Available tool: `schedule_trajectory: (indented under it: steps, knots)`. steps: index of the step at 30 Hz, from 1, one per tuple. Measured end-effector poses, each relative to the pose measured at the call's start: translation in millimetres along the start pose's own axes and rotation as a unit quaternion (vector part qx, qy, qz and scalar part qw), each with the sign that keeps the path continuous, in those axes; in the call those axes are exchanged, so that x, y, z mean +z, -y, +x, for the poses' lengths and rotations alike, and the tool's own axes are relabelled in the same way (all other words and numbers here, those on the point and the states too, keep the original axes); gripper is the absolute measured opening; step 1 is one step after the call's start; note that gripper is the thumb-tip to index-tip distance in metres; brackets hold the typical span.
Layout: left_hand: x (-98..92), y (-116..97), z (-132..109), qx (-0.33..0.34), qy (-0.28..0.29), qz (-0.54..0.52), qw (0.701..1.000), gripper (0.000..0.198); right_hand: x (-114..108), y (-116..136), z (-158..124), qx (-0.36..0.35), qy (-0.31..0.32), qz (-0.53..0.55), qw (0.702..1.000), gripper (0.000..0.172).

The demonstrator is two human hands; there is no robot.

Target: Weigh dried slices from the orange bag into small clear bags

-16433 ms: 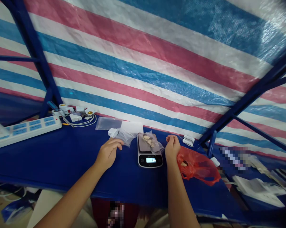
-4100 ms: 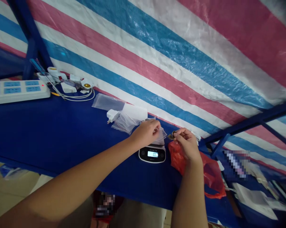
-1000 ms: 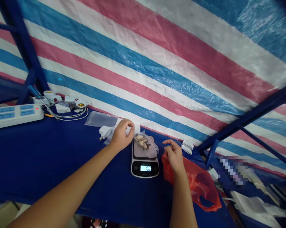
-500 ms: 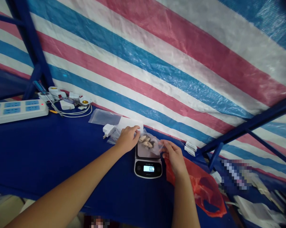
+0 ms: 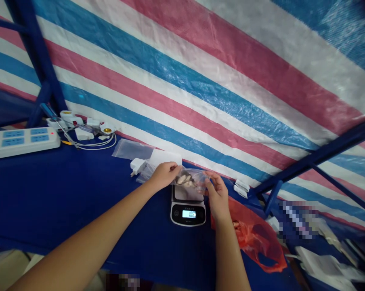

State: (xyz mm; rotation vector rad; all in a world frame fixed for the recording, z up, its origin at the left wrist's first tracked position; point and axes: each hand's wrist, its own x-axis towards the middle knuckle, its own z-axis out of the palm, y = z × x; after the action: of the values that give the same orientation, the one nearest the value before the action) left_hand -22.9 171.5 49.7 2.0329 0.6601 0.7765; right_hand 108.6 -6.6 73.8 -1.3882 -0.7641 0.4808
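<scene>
A small clear plastic bag [image 5: 197, 176] holding pale, dark-edged dried pieces [image 5: 185, 179] is over the plate of a digital kitchen scale [image 5: 187, 213]. The lit display looks like 10.6. My left hand [image 5: 166, 174] is closed, pinching the bag's left end between thumb and fingers. At the other end, my right hand [image 5: 218, 193] has its fingers closed on the bag's edge. Whether the bag's underside touches the plate is hard to see.
A red plastic bag [image 5: 255, 238] lies right of the scale. Behind my left hand are a white plug adapter [image 5: 137, 165] and a flat clear bag [image 5: 132, 149]. A power strip [image 5: 22, 142] and cables [image 5: 94, 146] sit far left. Striped tarp [image 5: 182, 89] walls the back.
My left fingers have closed on the bag's left end. The bag has been raised and stretched between both hands, and my right hand has moved slightly up. The display still reads the same.
</scene>
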Motion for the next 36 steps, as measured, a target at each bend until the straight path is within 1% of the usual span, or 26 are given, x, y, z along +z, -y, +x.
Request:
schedule_trajectory:
  steps: [2, 4, 6, 8, 10, 11, 13, 14, 15, 16, 21, 26, 28, 31, 36]
  knots:
    - [-1.8, -5, 0, 0.014, -0.032, -0.012, 0.999, 0.038, 1, 1, 0, -0.012, -0.016, 0.001, 1.000, 0.039]
    - [-4.0, -11, 1, 0.011, -0.038, -0.015, 0.999, 0.032, 0, 1, 1, -0.014, -0.038, -0.002, 0.999, 0.041]
    - [-6.8, -13, 3, -0.011, -0.033, -0.001, 0.999, 0.025, -5, -2, 5, 0.000, -0.062, -0.023, 0.998, 0.043]
    - [-10.9, -11, 6, -0.036, -0.048, 0.050, 0.997, 0.017, -14, -6, 9, 0.023, -0.097, -0.079, 0.992, 0.045]
    - [-16.5, -4, 7, -0.054, -0.079, 0.117, 0.989, 0.016, -28, -10, 13, 0.036, -0.142, -0.143, 0.979, 0.045]
    - [-19.5, -1, 7, -0.060, -0.089, 0.142, 0.984, 0.015, -35, -11, 15, 0.032, -0.164, -0.183, 0.969, 0.042]
    - [-24.8, 5, 4, -0.062, -0.096, 0.166, 0.980, 0.015, -48, -10, 15, 0.012, -0.197, -0.271, 0.942, 0.035]
    - [-26.6, 7, 2, -0.059, -0.094, 0.171, 0.979, 0.016, -52, -9, 15, 0.002, -0.203, -0.317, 0.926, 0.034]
    - [-27.6, 8, 0, -0.054, -0.091, 0.176, 0.979, 0.016, -55, -8, 14, -0.003, -0.204, -0.351, 0.914, 0.036]
    - [-27.8, 9, -2, -0.046, -0.088, 0.182, 0.978, 0.017, -57, -8, 14, -0.004, -0.199, -0.366, 0.909, 0.038]
    - [-23.4, 10, -8, 0.017, -0.077, 0.215, 0.973, 0.017, -54, -11, 15, 0.012, -0.163, -0.318, 0.934, 0.041]
    - [-20.8, 12, -9, 0.104, -0.085, 0.208, 0.969, 0.016, -50, -13, 16, 0.011, -0.160, -0.303, 0.939, 0.038]
    - [-20.0, 13, -9, 0.127, -0.090, 0.211, 0.965, 0.016, -49, -12, 16, 0.013, -0.162, -0.300, 0.940, 0.036]
    - [-19.1, 14, -8, 0.136, -0.088, 0.214, 0.963, 0.016, -48, -10, 16, 0.015, -0.166, -0.298, 0.940, 0.034]
    - [-20.2, 9, -11, 0.115, -0.076, 0.211, 0.968, 0.016, -48, -11, 17, 0.018, -0.159, -0.288, 0.944, 0.034]
